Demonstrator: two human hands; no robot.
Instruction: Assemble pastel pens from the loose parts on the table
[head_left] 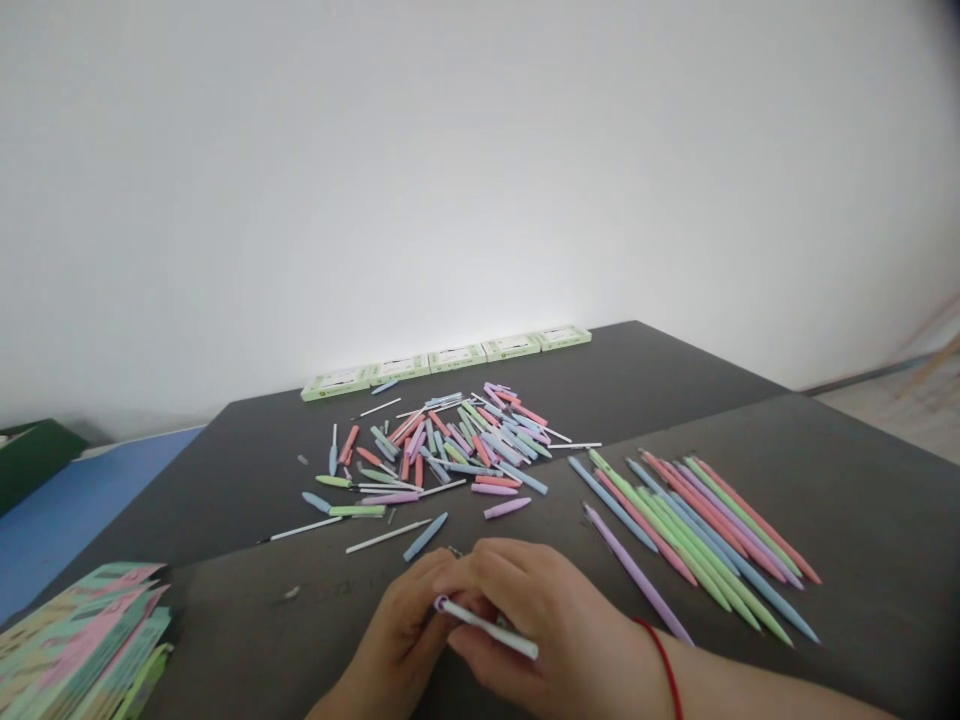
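Note:
Both hands meet at the bottom centre. Between the thumb and fingers of my right hand (532, 610) is a white pen refill (491, 630), slanting down to the right. Its upper left end sits at the rim of a purple pen barrel (440, 604), most of which is hidden by fingers. My left hand (412, 620) is closed around that barrel, touching the right fingers. Just beyond the hands lie a blue pen part (425, 537) and another white refill (386, 537). A purple pen (637, 572) lies right of my right hand.
A heap of pastel pen parts and refills (450, 440) covers the table's middle. Assembled pens (705, 540) lie in a row at right. Flat green-white boxes (457, 356) line the back edge. Printed packets (82, 640) are stacked at front left, on the dark table (247, 600).

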